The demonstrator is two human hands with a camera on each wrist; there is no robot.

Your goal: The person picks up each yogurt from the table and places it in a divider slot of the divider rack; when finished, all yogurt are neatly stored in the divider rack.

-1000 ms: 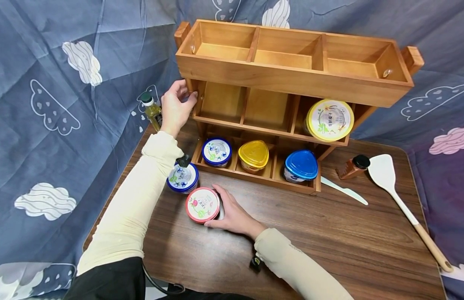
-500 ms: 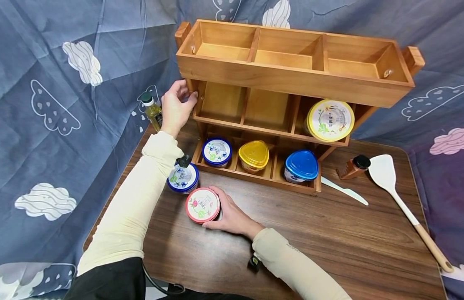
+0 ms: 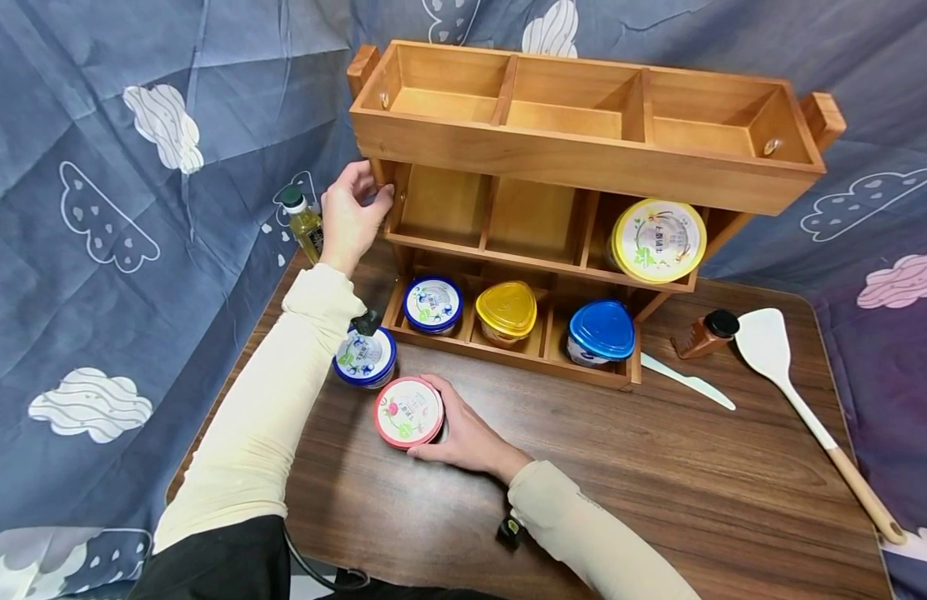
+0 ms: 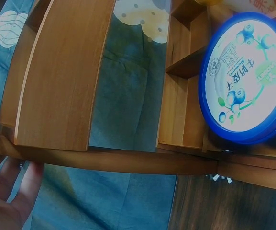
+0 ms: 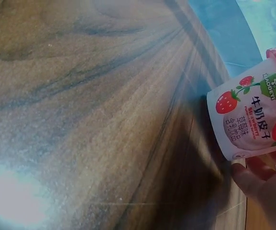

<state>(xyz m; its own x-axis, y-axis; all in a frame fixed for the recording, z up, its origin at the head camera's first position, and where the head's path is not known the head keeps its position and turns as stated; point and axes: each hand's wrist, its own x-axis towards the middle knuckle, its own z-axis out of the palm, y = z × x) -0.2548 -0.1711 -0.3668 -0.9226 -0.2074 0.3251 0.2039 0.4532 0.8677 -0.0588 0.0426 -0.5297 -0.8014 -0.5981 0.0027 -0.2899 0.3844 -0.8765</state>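
Strawberry cup sits in right hand's grip on table.

Middle shelf's left compartments open; blueberry cup crowds strawberry cup.

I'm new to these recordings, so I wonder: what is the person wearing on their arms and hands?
Both arms wear long, snug cream sleeves down to the wrists; the left hand and right hand are bare, without gloves. A small black device sits at the left wrist, another under the right, and a black cable hangs near the dark clothing.
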